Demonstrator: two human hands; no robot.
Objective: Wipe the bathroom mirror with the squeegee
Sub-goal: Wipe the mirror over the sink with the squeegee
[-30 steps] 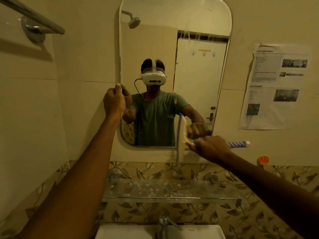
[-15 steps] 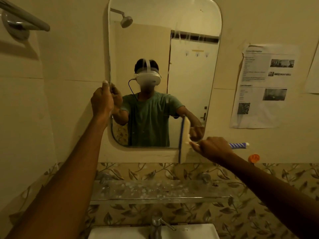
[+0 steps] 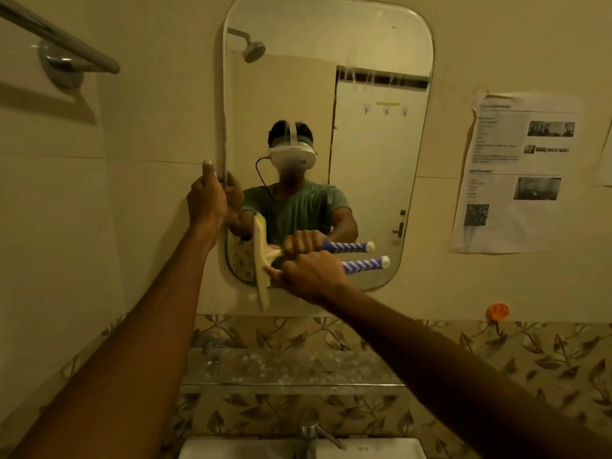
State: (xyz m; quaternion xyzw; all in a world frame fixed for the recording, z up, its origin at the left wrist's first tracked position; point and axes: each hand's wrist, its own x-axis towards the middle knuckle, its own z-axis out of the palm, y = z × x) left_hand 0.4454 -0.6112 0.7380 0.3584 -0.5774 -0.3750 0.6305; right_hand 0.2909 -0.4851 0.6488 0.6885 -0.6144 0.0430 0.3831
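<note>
The rounded bathroom mirror [image 3: 374, 180] hangs on the wall ahead of me. My left hand [image 3: 207, 197] grips its left edge, thumb up along the rim. My right hand [image 3: 311, 276] grips the squeegee [image 3: 261, 260] by its handle near the head. The cream blade stands upright against the glass near the mirror's lower left, its lower end past the bottom rim. The purple-and-white handle end [image 3: 367, 264] sticks out to the right, and its reflection shows just above it.
A glass shelf [image 3: 291, 369] runs along the wall below the mirror, above a tap [image 3: 309, 432] and a white basin [image 3: 251, 450]. A towel bar [image 3: 59, 44] is at upper left. A printed sheet [image 3: 516, 173] and an orange hook [image 3: 496, 312] are on the right wall.
The squeegee has swept left along the bottom of the mirror, from its lower right part to near the lower left corner. My left hand has kept its hold on the mirror's left edge.
</note>
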